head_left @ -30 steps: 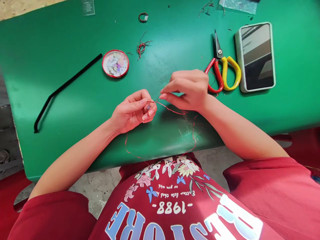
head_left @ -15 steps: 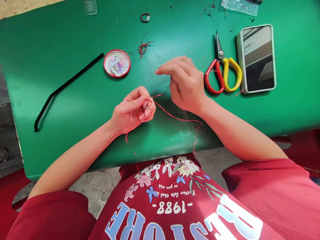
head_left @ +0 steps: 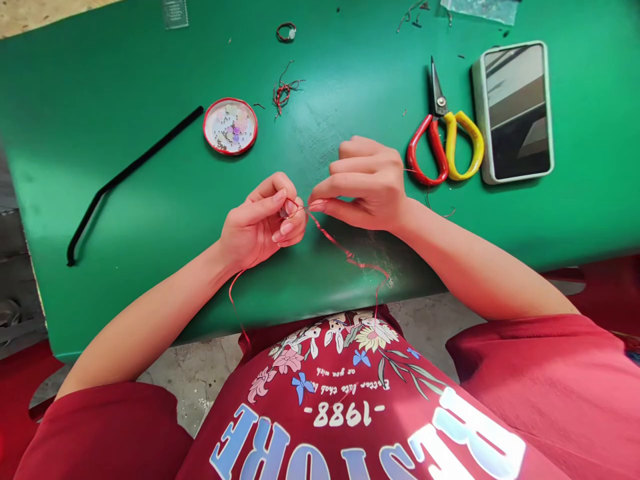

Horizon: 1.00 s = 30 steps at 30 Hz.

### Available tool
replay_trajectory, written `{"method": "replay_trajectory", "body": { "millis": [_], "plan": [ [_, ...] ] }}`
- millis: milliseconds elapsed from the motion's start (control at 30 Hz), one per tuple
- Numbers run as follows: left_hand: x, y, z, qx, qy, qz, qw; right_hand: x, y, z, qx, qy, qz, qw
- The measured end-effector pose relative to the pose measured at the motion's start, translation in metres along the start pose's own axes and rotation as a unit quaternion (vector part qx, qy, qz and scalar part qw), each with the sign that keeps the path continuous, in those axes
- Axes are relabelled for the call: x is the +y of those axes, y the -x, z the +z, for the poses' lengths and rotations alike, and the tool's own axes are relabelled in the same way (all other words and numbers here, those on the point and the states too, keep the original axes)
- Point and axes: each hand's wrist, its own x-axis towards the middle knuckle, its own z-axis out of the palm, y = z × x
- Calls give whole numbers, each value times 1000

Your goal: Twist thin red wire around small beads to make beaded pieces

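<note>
Pinching the red cord (head_left: 327, 235), the left hand (head_left: 264, 220) is closing its thumb against a finger, with no gap showing, and is cradling a small pale piece (head_left: 284, 213) by its curled fingers. The right hand (head_left: 367, 187) is facing it just beside, thumb and index fingertips pressing together on a strand of the cord. The cord is lying between the hands, over the near part of the green table (head_left: 125, 100). Its short stretch between the fingertips is running left to right; from there its longer stretch is slanting rightward and toward the person, then bending down to the dark red shirt (head_left: 345, 373). Another length is curving from below the left hand toward the shirt.

Beyond the left hand, a red-rimmed lid (head_left: 230, 127) is holding beads, and a bent black rod (head_left: 135, 170) is lying to its left. Scissors (head_left: 441, 105) are pointing away from the person, beside a phone (head_left: 517, 110). A knotted cord bundle (head_left: 283, 95) and a bracelet (head_left: 286, 32) are resting farther back.
</note>
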Motion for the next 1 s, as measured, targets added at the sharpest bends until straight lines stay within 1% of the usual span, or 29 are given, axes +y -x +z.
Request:
{"method": "replay_trajectory", "body": {
  "millis": [67,100,167,200,267,300,400,467,500,533,567,633,700,733,767,800,900,933,1000],
  "plan": [
    [1,0,1,14,4,1,1000,1,0,-1,31,-50,26,998],
    [2,0,2,24,5,2,1000,0,0,-2,57,-95,36,993],
    [2,0,3,42,7,3,999,0,-2,-2,114,-217,50,968],
    [2,-1,3,46,7,3,999,-1,-4,-3,132,-288,56,947],
    [2,-1,3,42,5,4,999,0,-7,-5,137,-427,65,891],
    [1,-1,2,34,4,7,999,0,-8,-7,126,-490,72,860],
    [-1,-1,0,1,-3,15,1000,2,-11,-15,85,-649,78,752],
    [-2,-1,-2,-13,-8,16,1000,4,-12,-21,65,-727,60,681],
    [-2,-2,-3,-19,-9,16,1000,5,-12,-24,65,-751,54,655],
    [-2,-2,-3,-25,-10,18,999,6,-12,-26,73,-764,52,640],
    [-3,-2,-4,-30,-10,20,999,6,-11,-29,83,-766,57,635],
    [-3,-2,-5,-38,-14,25,999,7,-10,-32,101,-750,81,648],
    [-3,-2,-6,-42,-19,29,999,7,-10,-35,105,-722,112,675],
    [-3,-2,-6,-44,-20,32,998,7,-10,-35,110,-701,123,693],
    [-3,-2,-7,-45,-20,36,998,7,-11,-34,119,-673,132,718],
    [-3,-2,-7,-44,-19,42,998,7,-11,-33,132,-633,136,750],
    [-2,-3,-7,-38,-21,53,998,10,-12,-26,185,-463,132,857],
    [-2,-3,-7,-37,-23,54,998,12,-12,-25,201,-401,129,884],
    [-2,-4,-7,-35,-25,57,997,16,-11,-23,230,-285,126,922]
  ]
}}
